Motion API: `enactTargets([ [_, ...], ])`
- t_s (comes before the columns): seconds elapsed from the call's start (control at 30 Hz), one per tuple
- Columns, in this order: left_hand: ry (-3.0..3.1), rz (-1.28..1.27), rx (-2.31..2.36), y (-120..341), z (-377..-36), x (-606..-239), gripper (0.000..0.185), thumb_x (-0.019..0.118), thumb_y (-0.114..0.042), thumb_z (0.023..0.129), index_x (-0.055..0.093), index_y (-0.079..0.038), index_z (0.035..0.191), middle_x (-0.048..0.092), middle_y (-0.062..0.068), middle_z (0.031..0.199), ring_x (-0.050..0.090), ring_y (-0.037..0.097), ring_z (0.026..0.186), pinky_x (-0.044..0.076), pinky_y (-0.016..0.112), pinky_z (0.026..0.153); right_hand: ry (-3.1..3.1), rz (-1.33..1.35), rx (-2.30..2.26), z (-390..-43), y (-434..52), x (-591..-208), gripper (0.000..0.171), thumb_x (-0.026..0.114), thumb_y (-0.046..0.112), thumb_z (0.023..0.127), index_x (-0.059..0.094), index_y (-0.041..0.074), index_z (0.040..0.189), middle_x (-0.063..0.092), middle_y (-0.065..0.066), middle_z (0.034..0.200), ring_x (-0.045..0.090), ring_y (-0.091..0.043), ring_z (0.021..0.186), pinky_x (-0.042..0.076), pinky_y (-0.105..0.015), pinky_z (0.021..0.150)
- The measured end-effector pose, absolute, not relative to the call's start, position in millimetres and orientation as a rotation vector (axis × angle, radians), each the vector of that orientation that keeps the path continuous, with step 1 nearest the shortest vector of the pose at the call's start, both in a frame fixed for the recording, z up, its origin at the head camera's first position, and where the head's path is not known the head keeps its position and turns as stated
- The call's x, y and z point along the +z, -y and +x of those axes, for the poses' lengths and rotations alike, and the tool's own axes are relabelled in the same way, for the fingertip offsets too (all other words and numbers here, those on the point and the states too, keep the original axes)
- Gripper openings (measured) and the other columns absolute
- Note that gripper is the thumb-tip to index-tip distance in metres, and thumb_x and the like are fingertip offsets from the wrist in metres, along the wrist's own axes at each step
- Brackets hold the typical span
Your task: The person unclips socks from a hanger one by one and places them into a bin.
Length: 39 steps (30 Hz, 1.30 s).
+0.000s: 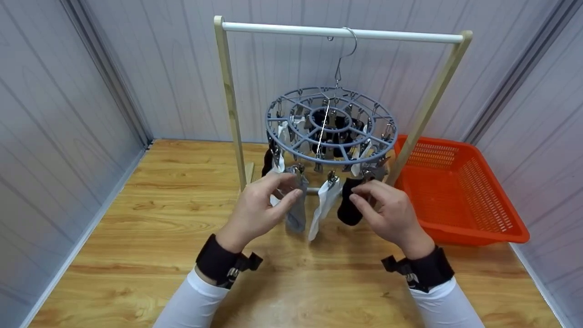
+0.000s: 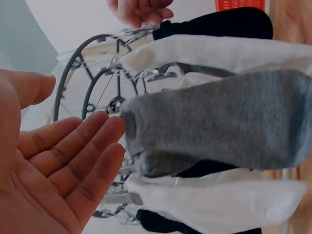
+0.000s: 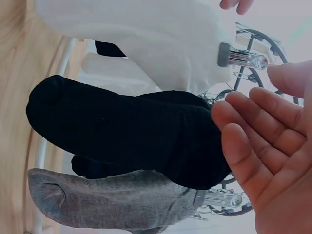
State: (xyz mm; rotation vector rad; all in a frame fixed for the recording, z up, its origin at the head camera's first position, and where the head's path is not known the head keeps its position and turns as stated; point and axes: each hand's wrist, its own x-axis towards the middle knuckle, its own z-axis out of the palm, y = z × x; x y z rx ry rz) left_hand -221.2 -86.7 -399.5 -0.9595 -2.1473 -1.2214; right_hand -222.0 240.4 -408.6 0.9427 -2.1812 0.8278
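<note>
Both hands up at round clip hanger (image 1: 331, 125), hung by hook from rack rail (image 1: 341, 33) so socks dangle at easy reach

Left hand (image 1: 259, 207) at grey sock (image 1: 297, 209) near front clip, fingers relaxed and spread, tips touching cuff, no pinch

Right hand (image 1: 387, 212) at black sock (image 1: 350, 205), fingers loosely curved against cuff, not clamped

White sock (image 1: 324, 205) hanging between the two

Orange basket (image 1: 460, 196) parked right of rack on wooden table (image 1: 159, 218), close enough for drop-off probably

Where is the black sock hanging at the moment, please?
In the head view, the black sock hangs from the round clip hanger's front right edge, touching the right hand, with the white sock just to its left.
</note>
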Motion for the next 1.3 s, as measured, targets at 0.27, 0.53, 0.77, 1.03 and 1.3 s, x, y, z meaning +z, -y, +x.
enactTargets([
  [0.27,2.149,-0.968,-1.255,70.3,-217.3,-403.0,0.028,0.075,-0.018,0.109,0.074,0.002,0.129,0.079,0.006,0.109,0.076,0.015,0.095,0.067,0.039,0.081,2.237,0.96,0.785,-223.4,-235.0,-414.5,0.011,0.083,0.01,0.101,0.085,0.005,0.111,0.082,-0.002,0.103,0.068,-0.009,0.079,0.059,-0.026,0.065],
  [0.53,2.19,-0.982,-1.226,54.9,-216.0,-404.6,0.029,0.074,-0.021,0.11,0.073,0.001,0.129,0.078,0.009,0.112,0.076,0.018,0.098,0.067,0.038,0.083,2.401,0.928,0.763,-223.8,-227.7,-419.8,0.013,0.082,0.018,0.104,0.086,0.01,0.112,0.083,-0.001,0.102,0.073,-0.009,0.08,0.066,-0.034,0.07],
  [0.77,2.184,-0.955,-1.227,43.0,-216.9,-404.8,0.031,0.074,-0.021,0.109,0.073,0.003,0.129,0.078,0.012,0.111,0.076,0.022,0.096,0.066,0.042,0.082,2.521,0.86,0.773,-226.0,-225.7,-425.4,0.022,0.082,0.025,0.103,0.085,0.007,0.116,0.082,-0.002,0.102,0.074,-0.013,0.081,0.065,-0.038,0.072],
  [1.03,2.181,-0.909,-1.174,29.2,-219.4,-403.7,0.03,0.074,-0.02,0.108,0.073,0.003,0.129,0.077,0.014,0.111,0.075,0.026,0.097,0.065,0.04,0.084,2.675,0.759,0.792,-229.3,-223.8,-430.4,0.033,0.08,0.04,0.105,0.084,0.015,0.126,0.084,-0.003,0.111,0.079,-0.015,0.09,0.067,-0.044,0.079],
  [1.3,2.21,-0.86,-1.15,20.3,-222.3,-402.3,0.035,0.076,-0.024,0.107,0.072,0.002,0.13,0.078,0.014,0.113,0.078,0.026,0.098,0.066,0.037,0.084,2.825,0.719,0.965,-237.2,-223.7,-438.4,0.051,0.076,0.049,0.105,0.076,0.011,0.14,0.083,-0.001,0.116,0.08,-0.02,0.103,0.066,-0.049,0.091],
])
